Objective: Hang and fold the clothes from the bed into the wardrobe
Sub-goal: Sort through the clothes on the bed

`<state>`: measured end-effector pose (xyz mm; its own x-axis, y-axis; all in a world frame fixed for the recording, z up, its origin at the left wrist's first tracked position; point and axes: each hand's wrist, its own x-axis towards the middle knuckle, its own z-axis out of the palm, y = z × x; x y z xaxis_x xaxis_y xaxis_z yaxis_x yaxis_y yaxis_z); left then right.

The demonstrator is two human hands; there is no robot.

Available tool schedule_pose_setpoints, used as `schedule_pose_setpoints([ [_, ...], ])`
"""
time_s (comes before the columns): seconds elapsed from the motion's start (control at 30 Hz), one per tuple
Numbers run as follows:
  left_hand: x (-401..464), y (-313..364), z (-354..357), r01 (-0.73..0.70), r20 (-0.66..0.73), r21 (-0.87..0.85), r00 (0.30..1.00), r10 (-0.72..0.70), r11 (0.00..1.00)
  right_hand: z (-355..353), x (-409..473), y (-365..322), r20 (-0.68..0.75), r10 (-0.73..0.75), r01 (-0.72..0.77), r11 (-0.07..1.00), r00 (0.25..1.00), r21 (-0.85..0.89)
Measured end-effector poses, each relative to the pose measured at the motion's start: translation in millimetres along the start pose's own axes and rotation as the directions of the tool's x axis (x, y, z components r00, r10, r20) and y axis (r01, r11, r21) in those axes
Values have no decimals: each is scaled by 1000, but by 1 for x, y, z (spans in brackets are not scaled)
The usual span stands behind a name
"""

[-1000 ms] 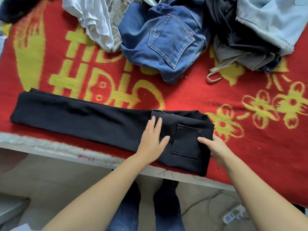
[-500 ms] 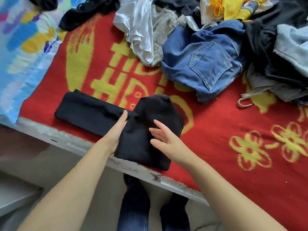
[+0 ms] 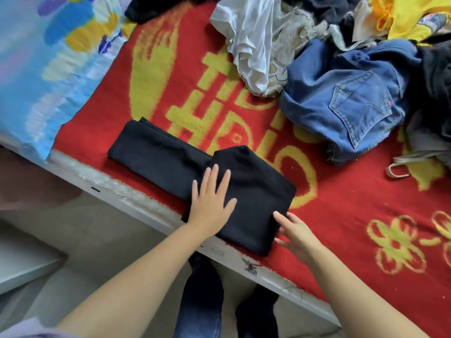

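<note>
Fingers straight, your left hand (image 3: 211, 203) presses flat on the black trousers (image 3: 253, 196); your right hand (image 3: 296, 234), also spread, touches their edge, fingertips partly blurred.

bare red blanket (image 3: 341, 215) right of black trousers (image 3: 256, 191), clothes pile (image 3: 341, 98) beyond

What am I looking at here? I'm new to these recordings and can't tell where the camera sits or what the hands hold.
No machine here: a person wears a camera on the head, looking down at their own arms. The left hand lies flat on black trousers, partly folded on a red and yellow blanket at the bed's edge. The right hand touches the fold's near corner with straight fingers. Neither hand grips anything. Behind lie blue jeans, a white garment and a yellow one, unfolded.
</note>
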<state>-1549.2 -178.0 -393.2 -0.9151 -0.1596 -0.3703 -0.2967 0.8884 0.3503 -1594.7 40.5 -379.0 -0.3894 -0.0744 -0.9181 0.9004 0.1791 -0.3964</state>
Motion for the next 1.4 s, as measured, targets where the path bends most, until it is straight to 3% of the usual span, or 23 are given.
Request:
schedule_pose_setpoints([
  [0.1, 1, 11, 8, 134, 310, -256, 949, -50, 957, 6, -5, -5, 39, -45, 42, 997, 998, 68],
  [0.2, 19, 12, -11, 325, 391, -476, 911, -134, 818, 9, -15, -18, 179, -105, 66, 975, 978, 212],
  [0.27, 28, 1, -36, 378, 417, -625, 901, -117, 683, 18, -25, -31, 330, -188, 86, 950, 925, 302],
  [0.33, 30, -19, -63, 415, 447, -778, 893, -48, 471, 41, -35, -51, 446, -259, 117, 940, 857, 322],
  [0.4, 29, -44, -87, 470, 484, -860, 874, 29, 197, 75, -44, -75, 519, -304, 173, 942, 799, 287],
  [0.5, 27, -90, -117, 428, 443, -887, 895, -54, -175, 136, -50, -104, 618, -321, 306, 942, 718, 134],
  [0.57, 27, -129, -130, 284, 352, -891, 925, -143, -354, 180, -49, -114, 669, -295, 437, 898, 683, -51],
  [0.63, 25, -169, -137, 175, 294, -884, 929, -225, -434, 223, -44, -116, 709, -240, 542, 807, 663, -234],
  [0.7, 26, -201, -135, 162, 308, -910, 881, -360, -382, 258, -35, -110, 741, -181, 655, 629, 647, -418],
  [0.73, 28, -213, -130, 188, 318, -933, 829, -459, -307, 271, -30, -105, 755, -159, 721, 471, 637, -509],
  [0.8, 32, -231, -115, 300, 279, -950, 683, -675, -90, 285, -19, -94, 772, -139, 784, 139, 620, -605],
  [0.83, 33, -236, -108, 375, 235, -927, 642, -730, 32, 287, -14, -91, 766, -159, 778, 25, 623, -628],
  [0.9, 37, -236, -98, 472, 180, -856, 655, -734, 211, 286, -5, -94, 726, -286, 732, -108, 626, -673],
  [1.0, 41, -228, -95, 466, 100, -829, 669, -737, 310, 282, 15, -115, 629, -482, 618, -208, 610, -758],
  [1.1, 37, -230, -89, 391, 32, -848, 712, -702, 358, 296, 40, -139, 424, -593, 460, -100, 684, -882],
  [1.17, 33, -234, -83, 351, 5, -859, 734, -680, 372, 310, 58, -148, 340, -577, 369, -72, 743, -927],
  [1.23, 31, -237, -76, 313, -31, -869, 740, -672, 384, 317, 73, -152, 369, -539, 331, -170, 758, -928],
  [1.33, 36, -239, -65, 292, -94, -861, 714, -694, 416, 314, 89, -155, 452, -570, 350, -287, 686, -892],
  [1.4, 37, -239, -56, 346, -145, -800, 681, -718, 490, 310, 96, -154, 485, -567, 336, -353, 665, -873],
])
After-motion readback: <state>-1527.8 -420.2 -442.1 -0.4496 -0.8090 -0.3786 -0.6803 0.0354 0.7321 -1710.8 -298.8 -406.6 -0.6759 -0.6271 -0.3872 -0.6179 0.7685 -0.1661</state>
